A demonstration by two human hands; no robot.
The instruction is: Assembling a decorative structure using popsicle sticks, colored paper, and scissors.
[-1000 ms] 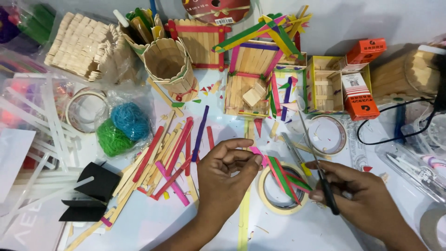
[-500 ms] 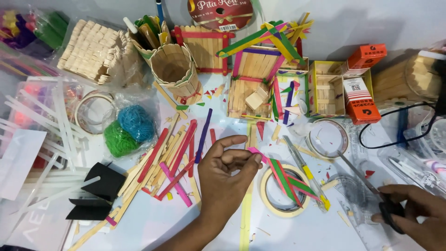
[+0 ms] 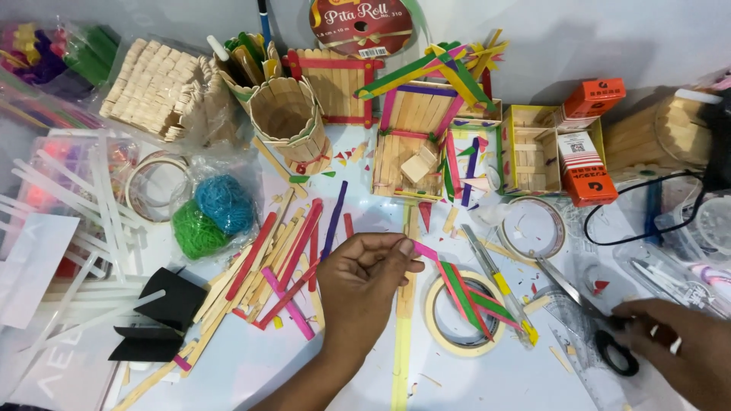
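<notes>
Left hand (image 3: pixel 364 278) is pinching a pink craft stick (image 3: pixel 425 251) near the table's front edge, long axis pointing right toward the scissors (image 3: pixel 592 316), which the half-closed right hand (image 3: pixel 678 346) is touching.

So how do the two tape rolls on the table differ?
The near tape roll has coloured sticks lying across it; the far tape roll holds only small scraps. The near one lies beside the left hand and looks larger; the far one sits by the yellow box. Both lie flat.
</notes>
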